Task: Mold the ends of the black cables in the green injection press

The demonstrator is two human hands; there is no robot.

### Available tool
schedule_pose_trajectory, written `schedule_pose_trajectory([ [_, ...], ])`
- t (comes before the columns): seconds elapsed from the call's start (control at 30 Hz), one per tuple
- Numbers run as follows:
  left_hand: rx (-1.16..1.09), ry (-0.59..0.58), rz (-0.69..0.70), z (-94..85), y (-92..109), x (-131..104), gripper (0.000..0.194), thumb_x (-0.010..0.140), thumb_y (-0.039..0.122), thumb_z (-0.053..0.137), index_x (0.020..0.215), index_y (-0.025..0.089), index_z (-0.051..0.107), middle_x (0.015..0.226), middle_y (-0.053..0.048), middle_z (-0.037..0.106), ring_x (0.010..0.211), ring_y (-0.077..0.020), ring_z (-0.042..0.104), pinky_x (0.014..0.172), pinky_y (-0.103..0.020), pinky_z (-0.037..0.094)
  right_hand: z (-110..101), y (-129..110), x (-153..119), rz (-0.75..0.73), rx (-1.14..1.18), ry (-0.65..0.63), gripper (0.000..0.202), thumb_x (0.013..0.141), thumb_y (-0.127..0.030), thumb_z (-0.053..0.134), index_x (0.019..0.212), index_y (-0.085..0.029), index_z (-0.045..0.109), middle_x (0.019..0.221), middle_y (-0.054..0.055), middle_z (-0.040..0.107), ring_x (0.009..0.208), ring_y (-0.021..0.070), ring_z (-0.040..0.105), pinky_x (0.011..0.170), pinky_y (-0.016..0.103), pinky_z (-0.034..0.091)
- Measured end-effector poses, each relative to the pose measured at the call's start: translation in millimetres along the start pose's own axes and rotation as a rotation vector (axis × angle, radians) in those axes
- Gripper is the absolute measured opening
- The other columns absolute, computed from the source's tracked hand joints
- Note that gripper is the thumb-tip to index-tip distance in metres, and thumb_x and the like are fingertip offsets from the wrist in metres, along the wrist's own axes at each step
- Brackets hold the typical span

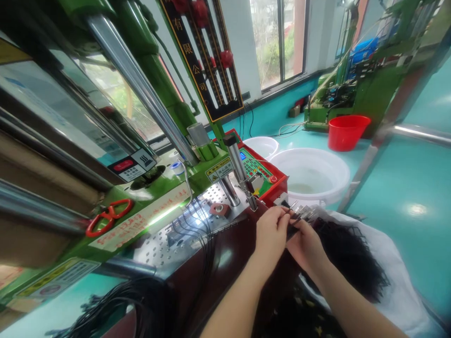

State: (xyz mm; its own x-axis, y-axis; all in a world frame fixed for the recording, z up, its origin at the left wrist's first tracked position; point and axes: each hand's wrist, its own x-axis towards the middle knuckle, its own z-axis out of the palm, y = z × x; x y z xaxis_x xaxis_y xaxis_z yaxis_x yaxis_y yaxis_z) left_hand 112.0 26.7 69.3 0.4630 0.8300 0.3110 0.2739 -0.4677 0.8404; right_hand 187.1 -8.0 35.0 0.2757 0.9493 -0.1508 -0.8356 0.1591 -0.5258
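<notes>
My left hand (pixel 273 230) and my right hand (pixel 306 241) are close together right of the machine's perforated metal plate (pixel 155 253). Both have their fingers closed on a small bunch of dark cables with metallic ends (pixel 303 212); the ends stick out past my right fingertips. Beneath and right of my right hand, a heap of black parts (pixel 347 253) lies in a white sack (pixel 391 249). Thin black cables (pixel 206 234) run over the plate and down across the dark red tabletop (pixel 229 256).
Green machine columns rise at left, with red-handled scissors (pixel 109 217) on its bed. A red control box (pixel 278 185) stands just beyond my hands. A coil of black cable (pixel 141 300) lies at lower left. White tubs (pixel 313 171) and a red bucket (pixel 347 134) stand behind.
</notes>
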Motion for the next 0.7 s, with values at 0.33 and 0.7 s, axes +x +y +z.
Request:
schedule_pose_trajectory([
  [0.33, 0.324, -0.212, -0.075, -35.0, -31.2, -28.4, 0.026, 0.082, 0.034, 0.044, 0.101, 0.02, 0.055, 0.097, -0.005, 0.056, 0.09, -0.0188, 0.051, 0.081, -0.032, 0.041, -22.9, -27.8, 10.5, 0.035, -0.178, -0.003, 0.036, 0.056, -0.012, 0.056, 0.09, -0.022, 0.066, 0.092, 0.004, 0.067, 0.101, 0.0267, 0.053, 0.091, 0.044, 0.037],
  [0.7, 0.736, -0.128, 0.024, -26.9, -39.7, -73.3, 0.016, 0.083, 0.021, 0.042, 0.094, 0.018, 0.053, 0.087, -0.006, 0.053, 0.082, -0.0193, 0.048, 0.072, -0.035, 0.042, -23.8, -30.9, 5.9, 0.015, -0.244, -0.077, 0.045, 0.054, -0.011, 0.059, 0.098, -0.023, 0.062, 0.095, 0.005, 0.066, 0.098, 0.0275, 0.056, 0.09, 0.047, 0.038],
])
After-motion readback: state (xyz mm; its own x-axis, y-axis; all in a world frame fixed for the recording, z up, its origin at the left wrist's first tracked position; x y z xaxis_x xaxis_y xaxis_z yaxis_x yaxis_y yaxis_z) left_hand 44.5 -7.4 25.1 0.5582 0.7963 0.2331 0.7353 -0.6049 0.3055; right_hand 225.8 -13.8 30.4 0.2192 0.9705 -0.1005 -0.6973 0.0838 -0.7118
